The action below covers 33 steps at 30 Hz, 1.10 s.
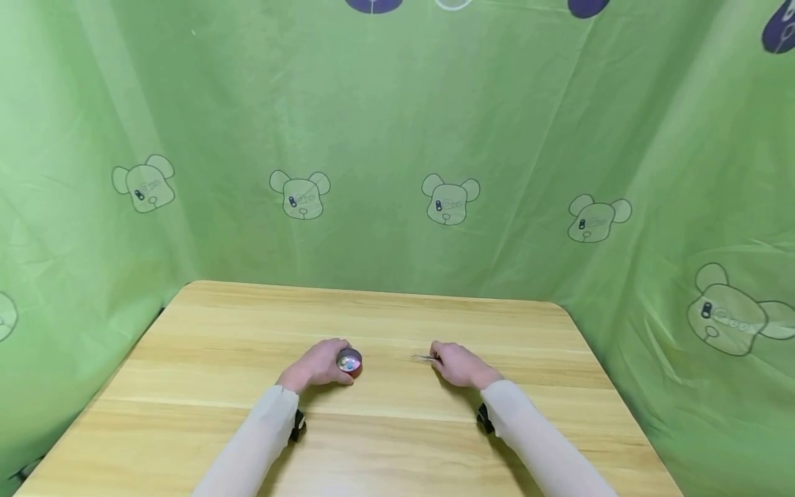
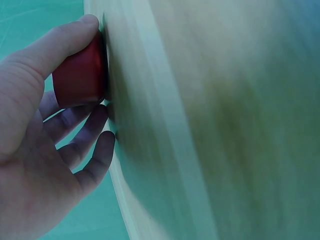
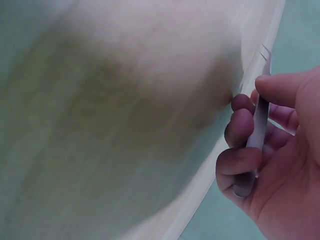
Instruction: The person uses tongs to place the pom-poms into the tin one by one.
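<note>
My left hand (image 1: 319, 363) grips a small round red container (image 1: 350, 363) between thumb and fingers, near the middle of the table. Several small bright-coloured bits show inside its open top, too small to tell apart. In the left wrist view, the container (image 2: 80, 72) has a smooth dark red side, its base at the tabletop. To the right, my right hand (image 1: 461, 364) holds metal tweezers (image 1: 425, 357), with their tips pointing left toward the container. The right wrist view shows the fingers curled round the tweezers (image 3: 258, 125), thumb near the front, the two tips slightly apart.
Both hands work over a light wood-grain table (image 1: 397, 449) with rounded far corners. A green curtain (image 1: 373, 124) printed with bear heads hangs behind the table and along both sides.
</note>
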Each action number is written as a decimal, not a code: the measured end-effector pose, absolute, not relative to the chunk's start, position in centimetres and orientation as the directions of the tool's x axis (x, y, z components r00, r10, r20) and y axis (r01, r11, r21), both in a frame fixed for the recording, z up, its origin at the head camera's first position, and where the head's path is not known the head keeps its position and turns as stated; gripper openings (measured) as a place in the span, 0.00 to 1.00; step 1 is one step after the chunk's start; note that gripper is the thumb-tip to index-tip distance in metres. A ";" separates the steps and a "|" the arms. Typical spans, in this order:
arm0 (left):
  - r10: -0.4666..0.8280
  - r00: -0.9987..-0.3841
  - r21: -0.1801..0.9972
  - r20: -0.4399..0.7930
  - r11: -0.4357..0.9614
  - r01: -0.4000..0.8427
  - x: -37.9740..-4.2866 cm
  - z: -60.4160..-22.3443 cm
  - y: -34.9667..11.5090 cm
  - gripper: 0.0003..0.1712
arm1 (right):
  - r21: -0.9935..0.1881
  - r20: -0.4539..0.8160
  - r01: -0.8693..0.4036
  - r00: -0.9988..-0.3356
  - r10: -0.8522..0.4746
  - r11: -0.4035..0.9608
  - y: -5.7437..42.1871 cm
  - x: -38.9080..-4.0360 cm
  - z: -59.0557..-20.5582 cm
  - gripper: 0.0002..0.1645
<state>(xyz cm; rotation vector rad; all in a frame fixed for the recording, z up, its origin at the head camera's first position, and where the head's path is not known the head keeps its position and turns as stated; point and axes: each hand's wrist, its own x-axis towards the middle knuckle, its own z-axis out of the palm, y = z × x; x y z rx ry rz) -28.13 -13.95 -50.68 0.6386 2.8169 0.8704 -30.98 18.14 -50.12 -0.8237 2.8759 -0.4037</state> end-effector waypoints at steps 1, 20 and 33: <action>0.430 -0.903 0.564 0.005 0.744 0.358 -28.1 -50.7 -14.0 0.30 | -0.286 -0.047 -0.498 -0.846 -0.531 0.819 18.2 -30.9 -50.1 0.04; 0.415 -0.910 0.570 -0.002 0.748 0.340 -28.0 -50.5 -14.1 0.30 | -0.257 -0.038 -0.474 -0.866 -0.499 0.842 18.0 -30.5 -49.9 0.05; 0.425 -0.905 0.572 0.008 0.741 0.353 -28.0 -50.6 -13.8 0.30 | -0.262 -0.054 -0.463 -0.869 -0.492 0.847 18.4 -30.4 -50.0 0.08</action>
